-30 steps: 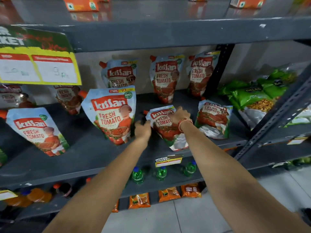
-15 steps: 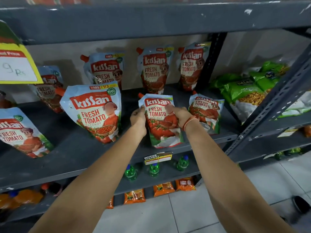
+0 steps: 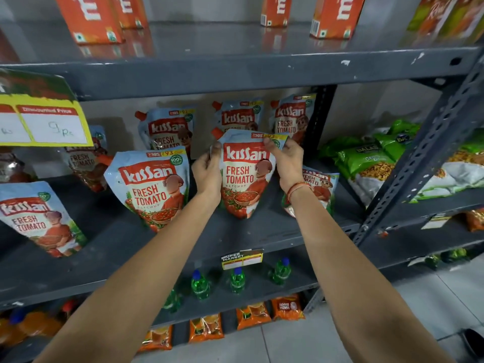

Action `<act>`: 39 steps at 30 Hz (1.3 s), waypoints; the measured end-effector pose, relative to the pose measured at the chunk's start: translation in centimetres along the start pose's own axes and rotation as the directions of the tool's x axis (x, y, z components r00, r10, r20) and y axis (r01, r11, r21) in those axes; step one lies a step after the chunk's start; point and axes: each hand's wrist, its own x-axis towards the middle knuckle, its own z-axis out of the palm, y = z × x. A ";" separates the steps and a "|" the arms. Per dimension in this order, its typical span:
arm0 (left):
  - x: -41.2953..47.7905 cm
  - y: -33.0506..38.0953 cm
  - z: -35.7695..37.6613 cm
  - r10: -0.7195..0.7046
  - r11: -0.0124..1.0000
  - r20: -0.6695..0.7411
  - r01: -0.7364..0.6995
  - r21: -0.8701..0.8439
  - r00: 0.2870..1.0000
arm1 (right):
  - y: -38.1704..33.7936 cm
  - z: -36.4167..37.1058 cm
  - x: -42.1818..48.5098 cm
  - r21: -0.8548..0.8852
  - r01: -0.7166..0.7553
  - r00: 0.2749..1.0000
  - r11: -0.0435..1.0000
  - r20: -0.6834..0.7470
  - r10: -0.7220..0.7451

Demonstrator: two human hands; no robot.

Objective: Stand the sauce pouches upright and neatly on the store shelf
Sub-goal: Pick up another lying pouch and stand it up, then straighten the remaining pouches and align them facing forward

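Head view: a ketchup pouch [image 3: 245, 174] is gripped at its upper sides by both hands, the left hand [image 3: 208, 170] closed on the left edge and the right hand [image 3: 288, 163] closed on the right top corner. Its base is seen touching the grey shelf [image 3: 235, 231], between a standing pouch [image 3: 154, 187] on the left and a slumped pouch [image 3: 318, 187] just beside the right wrist. To finish well, the base gusset should be spread flat and pressed down before release, so that the soft body is not left leaning. The label should be squared to the shelf edge and lined up with its front-row neighbour.
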 end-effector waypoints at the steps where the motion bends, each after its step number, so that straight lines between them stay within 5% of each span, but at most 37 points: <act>1: 0.0 0.1 -0.2 0.008 1.000 -0.003 -0.008 0.005 1.000 | 0.0 -0.1 0.0 -0.030 0.005 1.000 1.000 0.002 -0.004; 8: 0.7 1.0 -0.3 0.048 0.992 -0.114 -0.034 0.121 0.992 | -0.8 -0.2 0.2 -0.115 0.003 0.993 0.993 0.114 0.010; 12: -1.2 2.0 1.8 0.404 0.794 -0.078 -0.308 0.524 0.911 | -0.5 -3.2 0.7 -0.126 -0.047 0.999 0.991 -0.020 0.045; 16: -4.0 1.2 4.6 0.552 0.603 0.209 -0.559 0.570 0.808 | 1.6 -8.0 1.3 -0.250 -0.142 0.954 0.958 -0.292 0.065; 19: -4.1 -0.6 6.7 0.505 0.489 0.517 -0.723 0.488 0.691 | 3.1 -12.1 1.6 -0.503 -0.382 0.879 0.775 -0.457 0.137; 22: -3.7 -2.4 9.0 0.523 0.246 0.612 -0.792 0.558 0.594 | 3.9 -15.0 1.5 -0.647 -0.491 0.864 0.583 -0.444 0.236; 24: -4.0 -3.5 10.2 0.583 0.119 0.645 -0.837 0.534 0.494 | 4.2 -15.6 1.2 -0.676 -0.496 0.868 0.545 -0.412 0.279; 26: -4.0 -5.1 11.6 0.552 0.098 0.727 -0.898 0.430 0.408 | 4.6 -15.8 1.4 -0.675 -0.490 0.871 0.552 -0.404 0.279; 27: -3.7 -6.1 12.4 0.462 0.173 0.763 -0.890 0.423 0.452 | 4.9 -16.0 1.8 -0.650 -0.498 0.866 0.574 -0.415 0.280; 29: -2.6 -7.9 13.5 0.217 0.377 0.727 -0.743 0.553 0.652 | 5.3 -16.0 2.6 -0.571 -0.525 0.844 0.632 -0.445 0.299; 32: -0.2 -9.9 14.8 -0.133 0.500 0.482 -0.362 0.787 0.866 | 6.1 -16.2 3.7 -0.449 -0.584 0.784 0.676 -0.527 0.327; 36: 2.2 -11.7 16.0 -0.536 0.651 0.211 0.242 0.719 0.817 | 6.7 -15.9 4.6 -0.350 -0.630 0.726 0.693 -0.581 0.367; 39: 2.9 -12.9 16.0 -0.635 0.712 0.228 0.445 0.542 0.738 | 6.6 -15.5 4.6 -0.228 -0.624 0.716 0.747 -0.550 0.430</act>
